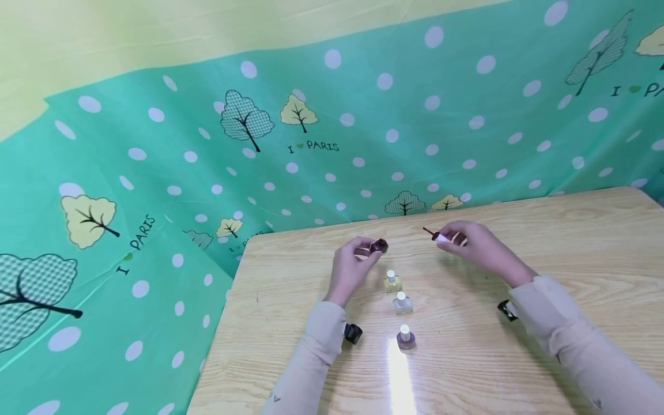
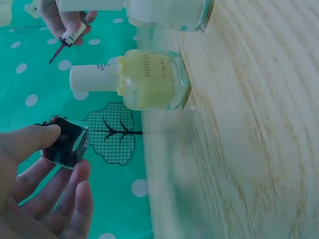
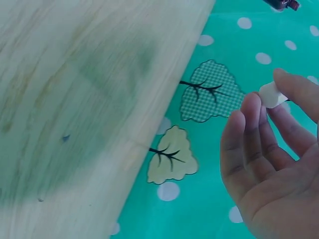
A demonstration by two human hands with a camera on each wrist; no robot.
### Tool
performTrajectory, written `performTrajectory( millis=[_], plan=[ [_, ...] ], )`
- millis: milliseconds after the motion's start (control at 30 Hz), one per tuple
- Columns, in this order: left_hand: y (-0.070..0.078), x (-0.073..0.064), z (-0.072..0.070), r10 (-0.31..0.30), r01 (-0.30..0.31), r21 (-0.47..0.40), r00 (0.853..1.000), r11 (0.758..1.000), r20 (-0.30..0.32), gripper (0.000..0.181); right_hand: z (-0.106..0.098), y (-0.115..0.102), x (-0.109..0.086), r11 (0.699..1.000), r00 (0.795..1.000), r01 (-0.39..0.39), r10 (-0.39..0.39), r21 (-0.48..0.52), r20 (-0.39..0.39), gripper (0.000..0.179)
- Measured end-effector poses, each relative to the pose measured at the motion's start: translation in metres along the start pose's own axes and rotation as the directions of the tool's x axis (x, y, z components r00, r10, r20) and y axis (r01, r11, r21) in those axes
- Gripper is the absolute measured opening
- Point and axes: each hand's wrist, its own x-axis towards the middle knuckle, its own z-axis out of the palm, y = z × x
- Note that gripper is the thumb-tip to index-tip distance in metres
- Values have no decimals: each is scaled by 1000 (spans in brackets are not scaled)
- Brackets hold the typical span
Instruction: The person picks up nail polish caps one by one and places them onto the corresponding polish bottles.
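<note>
My left hand (image 1: 351, 266) grips a dark red nail polish bottle (image 1: 380, 246) between thumb and fingers, tilted above the far part of the table. In the left wrist view that bottle (image 2: 66, 142) has no cap on it. To the right, my right hand (image 1: 476, 245) pinches the white brush cap (image 1: 441, 237) of a nail polish, apart from the bottle. Its thin brush (image 1: 427, 231), coated dark red, points toward the left. In the right wrist view the white cap (image 3: 271, 95) sits between thumb and fingertips; the brush is mostly hidden there.
Between the arms stand three capped nail polishes in a column: a yellow bottle (image 1: 392, 283), a clear bottle (image 1: 402, 304) and a dark purple bottle (image 1: 406, 339). The wooden table (image 1: 290, 276) ends at a green dotted curtain (image 1: 311, 173). Black devices (image 1: 354, 333) show at both wrists.
</note>
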Motion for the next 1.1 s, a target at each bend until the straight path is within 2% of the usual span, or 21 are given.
performTrajectory(
  millis=[233,400,667,833,1100],
  plan=[
    [8,-9,-6,52,-52,6,999,999,-4,22,1,-15,-11,996,995,88,-89,-26,-35,26],
    [13,-15,-8,121,-120,68,993,990,-10,23,0,-28,-15,991,991,130,-130,-40,-16,25],
    [21,-24,-11,238,-233,141,971,962,-20,26,2,-46,-22,974,976,212,-215,-79,-44,20],
    [25,-30,-12,298,-287,197,954,937,-26,27,5,-56,-26,970,971,228,-233,-81,-56,18],
    [28,-38,-13,322,-310,253,947,916,-7,28,8,-64,-27,967,969,236,-241,-91,-49,19]
  ],
)
